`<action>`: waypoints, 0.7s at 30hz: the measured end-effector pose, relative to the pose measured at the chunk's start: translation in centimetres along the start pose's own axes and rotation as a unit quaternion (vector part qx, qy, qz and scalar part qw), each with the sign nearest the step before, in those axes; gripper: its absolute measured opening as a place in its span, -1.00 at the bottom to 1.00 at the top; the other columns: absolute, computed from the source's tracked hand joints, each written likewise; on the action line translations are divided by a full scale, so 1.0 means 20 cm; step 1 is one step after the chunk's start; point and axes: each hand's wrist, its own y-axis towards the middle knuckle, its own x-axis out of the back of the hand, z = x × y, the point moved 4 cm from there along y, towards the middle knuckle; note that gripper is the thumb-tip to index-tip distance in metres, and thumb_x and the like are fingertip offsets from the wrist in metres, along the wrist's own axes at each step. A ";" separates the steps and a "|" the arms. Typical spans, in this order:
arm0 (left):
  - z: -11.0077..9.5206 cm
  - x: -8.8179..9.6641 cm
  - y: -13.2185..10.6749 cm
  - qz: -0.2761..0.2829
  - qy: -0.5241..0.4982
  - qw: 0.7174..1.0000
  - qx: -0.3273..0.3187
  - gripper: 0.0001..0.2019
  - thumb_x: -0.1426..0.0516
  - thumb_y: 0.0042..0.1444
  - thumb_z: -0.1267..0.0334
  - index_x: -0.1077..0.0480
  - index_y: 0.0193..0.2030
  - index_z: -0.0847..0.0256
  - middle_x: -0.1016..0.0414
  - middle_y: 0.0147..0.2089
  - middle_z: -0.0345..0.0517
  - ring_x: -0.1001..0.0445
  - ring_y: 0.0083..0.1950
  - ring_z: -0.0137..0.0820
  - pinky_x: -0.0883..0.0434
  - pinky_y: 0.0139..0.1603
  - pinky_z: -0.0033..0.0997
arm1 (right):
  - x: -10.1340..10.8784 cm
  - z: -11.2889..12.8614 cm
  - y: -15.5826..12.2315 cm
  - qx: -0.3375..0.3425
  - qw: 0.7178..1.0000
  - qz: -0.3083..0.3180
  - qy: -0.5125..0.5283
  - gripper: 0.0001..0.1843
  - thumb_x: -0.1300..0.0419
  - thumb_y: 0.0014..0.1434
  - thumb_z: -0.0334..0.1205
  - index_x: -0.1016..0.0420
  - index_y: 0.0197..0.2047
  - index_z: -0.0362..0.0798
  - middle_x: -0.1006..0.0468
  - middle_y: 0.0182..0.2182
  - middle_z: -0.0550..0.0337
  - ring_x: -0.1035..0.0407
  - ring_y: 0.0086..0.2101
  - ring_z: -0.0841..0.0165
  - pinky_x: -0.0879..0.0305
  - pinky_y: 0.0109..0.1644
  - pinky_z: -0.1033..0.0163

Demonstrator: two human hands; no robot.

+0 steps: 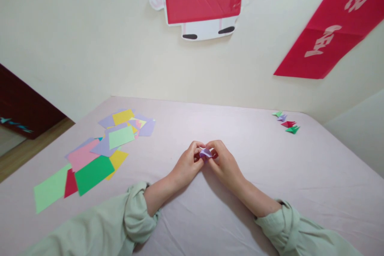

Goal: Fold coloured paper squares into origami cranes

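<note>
My left hand [188, 164] and my right hand [223, 162] meet at the middle of the pale pink sheet [210, 212]. Both pinch a small folded piece of purple paper [205, 153] between their fingertips. The paper is partly hidden by my fingers. Pale green sleeves are rolled up on both forearms, which rest on the sheet.
Several loose coloured paper sheets [96, 152] lie scattered to the left: green, yellow, pink, purple, red. Several small folded paper pieces [286, 122] sit at the far right. A cream wall with red banners [330, 28] rises behind. A wooden floor shows at left.
</note>
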 end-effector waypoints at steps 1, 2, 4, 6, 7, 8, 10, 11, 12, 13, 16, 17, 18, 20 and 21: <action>0.00 -0.01 0.00 0.003 0.001 1.000 -0.002 -0.75 -0.07 0.12 0.44 -0.23 -0.05 0.18 -0.54 -0.18 -0.15 -0.51 -0.13 -0.37 -0.37 -0.11 -0.40 | 0.00 0.00 0.00 0.004 1.000 0.001 -0.015 -0.74 -0.05 0.12 -0.45 -0.32 -0.13 0.02 -0.40 -0.21 0.18 -0.35 -0.28 0.33 -0.27 -0.21 0.22; 0.00 -0.01 -0.01 0.005 0.001 1.000 -0.003 -0.75 -0.07 0.13 0.43 -0.22 -0.05 0.17 -0.53 -0.20 -0.16 -0.52 -0.14 -0.37 -0.38 -0.13 -0.41 | 0.00 0.00 0.00 0.007 1.000 0.000 -0.027 -0.76 -0.05 0.14 -0.44 -0.31 -0.13 0.02 -0.40 -0.22 0.18 -0.34 -0.29 0.33 -0.26 -0.21 0.22; 0.00 -0.02 -0.01 0.007 0.000 1.000 -0.004 -0.77 -0.06 0.14 0.42 -0.21 -0.05 0.17 -0.53 -0.23 -0.18 -0.51 -0.17 -0.39 -0.38 -0.16 -0.42 | 0.00 0.00 0.00 0.008 0.999 -0.005 -0.036 -0.79 -0.05 0.16 -0.42 -0.31 -0.14 0.01 -0.39 -0.25 0.18 -0.33 -0.30 0.32 -0.25 -0.22 0.22; 0.01 -0.02 -0.01 0.011 0.007 1.000 -0.005 -0.77 -0.06 0.15 0.42 -0.21 -0.05 0.17 -0.51 -0.24 -0.18 -0.51 -0.18 -0.39 -0.37 -0.19 -0.44 | 0.00 0.00 0.01 -0.004 1.000 -0.008 -0.025 -0.82 -0.05 0.16 -0.41 -0.32 -0.17 0.00 -0.39 -0.27 0.19 -0.33 -0.32 0.33 -0.25 -0.24 0.23; 0.01 -0.02 -0.01 0.012 0.015 1.000 -0.005 -0.77 -0.05 0.16 0.42 -0.21 -0.05 0.18 -0.51 -0.24 -0.18 -0.50 -0.18 -0.40 -0.36 -0.19 -0.44 | 0.00 0.00 0.01 -0.014 1.000 -0.011 -0.014 -0.84 -0.05 0.16 -0.41 -0.32 -0.19 0.00 -0.39 -0.28 0.20 -0.33 -0.33 0.33 -0.25 -0.25 0.23; 0.01 -0.02 -0.01 0.014 0.024 1.000 -0.006 -0.77 -0.05 0.16 0.42 -0.21 -0.04 0.18 -0.51 -0.25 -0.18 -0.49 -0.19 -0.40 -0.35 -0.20 -0.44 | 0.00 0.00 0.01 -0.023 1.000 -0.014 -0.003 -0.85 -0.05 0.16 -0.40 -0.32 -0.20 -0.01 -0.40 -0.30 0.20 -0.33 -0.34 0.34 -0.25 -0.25 0.23; 0.00 -0.02 -0.01 0.017 0.044 0.999 -0.008 -0.78 -0.04 0.17 0.41 -0.21 -0.04 0.18 -0.49 -0.25 -0.19 -0.47 -0.21 -0.40 -0.34 -0.22 -0.44 | 0.00 0.01 0.01 -0.037 0.999 -0.019 0.017 -0.87 -0.04 0.16 -0.40 -0.32 -0.23 -0.01 -0.41 -0.32 0.21 -0.33 -0.34 0.34 -0.25 -0.25 0.24; 0.00 -0.02 -0.01 0.019 0.053 0.998 -0.008 -0.79 -0.04 0.17 0.40 -0.22 -0.05 0.19 -0.48 -0.26 -0.19 -0.46 -0.22 -0.41 -0.33 -0.23 -0.45 | 0.00 0.01 0.01 -0.042 0.999 -0.021 0.024 -0.88 -0.03 0.17 -0.39 -0.32 -0.24 -0.01 -0.41 -0.32 0.21 -0.34 -0.34 0.34 -0.25 -0.25 0.24; 0.00 -0.02 -0.01 0.021 0.059 0.998 -0.008 -0.80 -0.04 0.18 0.39 -0.22 -0.05 0.19 -0.48 -0.26 -0.19 -0.45 -0.24 -0.41 -0.32 -0.25 -0.45 | 0.00 0.01 0.01 -0.047 0.998 -0.021 0.031 -0.88 -0.03 0.17 -0.39 -0.33 -0.24 -0.02 -0.42 -0.33 0.21 -0.34 -0.34 0.34 -0.25 -0.25 0.24; 0.00 -0.03 -0.01 0.022 0.062 0.998 -0.007 -0.81 -0.04 0.19 0.37 -0.23 -0.06 0.19 -0.47 -0.26 -0.19 -0.44 -0.25 -0.41 -0.32 -0.26 -0.45 | 0.00 0.01 0.01 -0.051 0.998 -0.020 0.037 -0.87 -0.02 0.17 -0.39 -0.33 -0.25 -0.02 -0.42 -0.33 0.21 -0.33 -0.34 0.34 -0.24 -0.25 0.24; 0.01 -0.02 -0.01 0.016 0.063 0.998 -0.004 -0.82 -0.05 0.19 0.34 -0.22 -0.06 0.19 -0.45 -0.27 -0.19 -0.43 -0.26 -0.42 -0.31 -0.27 -0.45 | 0.00 0.01 0.01 -0.069 0.996 -0.015 0.062 -0.87 -0.01 0.16 -0.39 -0.34 -0.27 -0.02 -0.42 -0.36 0.23 -0.33 -0.35 0.35 -0.22 -0.26 0.25; 0.01 -0.02 -0.01 0.012 0.061 0.998 -0.002 -0.82 -0.06 0.18 0.34 -0.22 -0.07 0.18 -0.44 -0.27 -0.20 -0.43 -0.26 -0.42 -0.31 -0.27 -0.45 | 0.00 0.00 0.01 -0.076 0.994 -0.013 0.074 -0.87 -0.01 0.16 -0.39 -0.34 -0.27 -0.02 -0.42 -0.37 0.25 -0.32 -0.36 0.35 -0.22 -0.27 0.25; 0.02 -0.02 -0.01 0.006 0.058 0.998 0.001 -0.82 -0.07 0.18 0.35 -0.22 -0.07 0.18 -0.43 -0.28 -0.20 -0.42 -0.26 -0.42 -0.31 -0.27 -0.45 | 0.00 0.00 0.01 -0.084 0.993 -0.010 0.089 -0.87 -0.01 0.16 -0.38 -0.34 -0.27 -0.02 -0.42 -0.38 0.26 -0.32 -0.37 0.36 -0.21 -0.28 0.25; 0.02 -0.01 -0.01 -0.005 0.051 0.999 0.006 -0.82 -0.06 0.16 0.36 -0.21 -0.09 0.18 -0.41 -0.29 -0.22 -0.42 -0.27 -0.42 -0.32 -0.28 -0.45 | 0.00 -0.02 0.01 -0.100 0.988 -0.004 0.117 -0.88 -0.02 0.15 -0.37 -0.34 -0.28 -0.02 -0.41 -0.40 0.28 -0.31 -0.40 0.37 -0.20 -0.31 0.26; 0.03 -0.01 -0.01 -0.011 0.051 0.999 0.008 -0.82 -0.06 0.15 0.39 -0.21 -0.11 0.17 -0.40 -0.29 -0.22 -0.41 -0.27 -0.43 -0.32 -0.28 -0.46 | -0.01 -0.04 0.01 -0.107 0.986 -0.002 0.129 -0.89 -0.02 0.15 -0.37 -0.34 -0.28 -0.02 -0.40 -0.41 0.29 -0.30 -0.41 0.37 -0.20 -0.32 0.27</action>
